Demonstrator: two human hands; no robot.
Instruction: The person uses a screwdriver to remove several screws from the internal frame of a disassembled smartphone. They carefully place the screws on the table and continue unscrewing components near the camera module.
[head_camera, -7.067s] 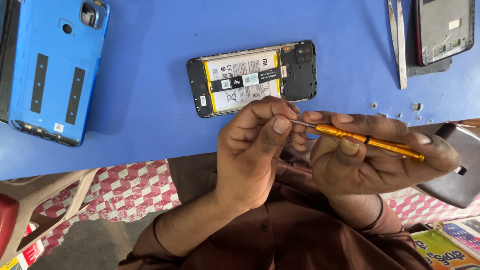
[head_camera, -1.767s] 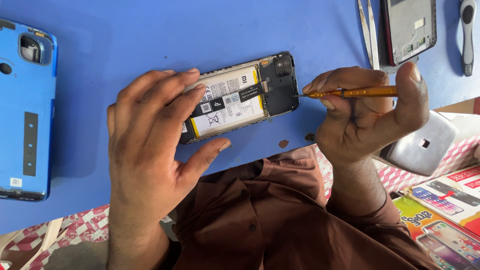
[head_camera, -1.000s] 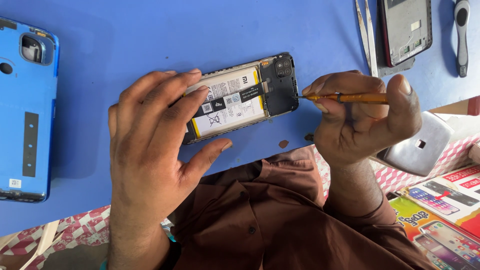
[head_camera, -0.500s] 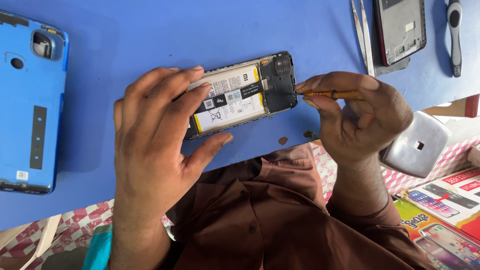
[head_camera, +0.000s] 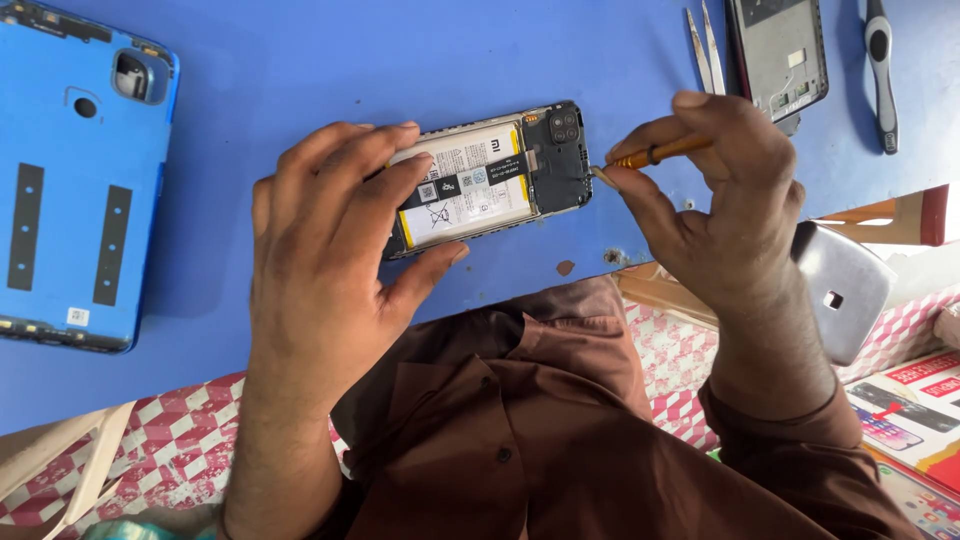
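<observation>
An opened phone (head_camera: 500, 170) lies face down on the blue table (head_camera: 350, 60), its white and yellow battery and dark camera block showing. My left hand (head_camera: 330, 250) lies over its left end, fingers spread on the battery and thumb against the near edge. My right hand (head_camera: 720, 190) pinches a thin orange screwdriver (head_camera: 660, 152). The tool's tip is at the phone's right edge, beside the camera block.
A blue phone back cover (head_camera: 75, 180) lies inside up at the far left. Metal tweezers (head_camera: 705, 45), another opened dark phone frame (head_camera: 780, 50) and a black-handled tool (head_camera: 880, 70) lie at the top right. A silver plate (head_camera: 840, 290) overhangs the table's near edge.
My right hand has turned the screwdriver from lying level to pointing down-left, bringing its tip to the phone's right edge. My left hand stays pressed on the phone.
</observation>
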